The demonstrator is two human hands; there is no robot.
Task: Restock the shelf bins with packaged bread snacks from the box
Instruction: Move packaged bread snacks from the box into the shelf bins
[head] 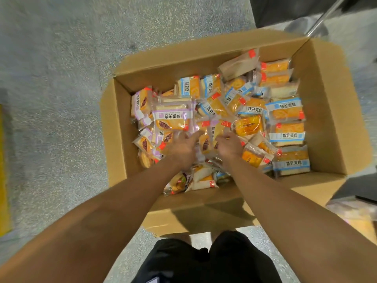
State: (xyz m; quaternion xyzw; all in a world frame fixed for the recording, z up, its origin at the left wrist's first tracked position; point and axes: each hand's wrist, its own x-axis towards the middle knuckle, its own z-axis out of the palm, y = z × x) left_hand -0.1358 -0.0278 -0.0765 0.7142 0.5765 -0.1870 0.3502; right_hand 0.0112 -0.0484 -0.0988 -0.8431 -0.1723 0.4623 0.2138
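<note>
With both hands, left (183,149) and right (229,145), sunk close together among the clear-wrapped purple-labelled bread packets (173,118) mid-way in the open brown cardboard box (334,111), their grip cannot be told; several packets are best gathered firmly at once.

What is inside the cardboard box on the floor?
The cardboard box holds many packaged bread snacks, some with purple labels, some with blue. The left hand and right hand reach into the pile. The box bottom and lower layers are covered.

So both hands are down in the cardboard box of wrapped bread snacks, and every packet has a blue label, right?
Not every packet. The head view shows both hands, left hand and right hand, in the cardboard box, but purple-labelled packets lie on its left side and blue-labelled packets on its right.
</note>
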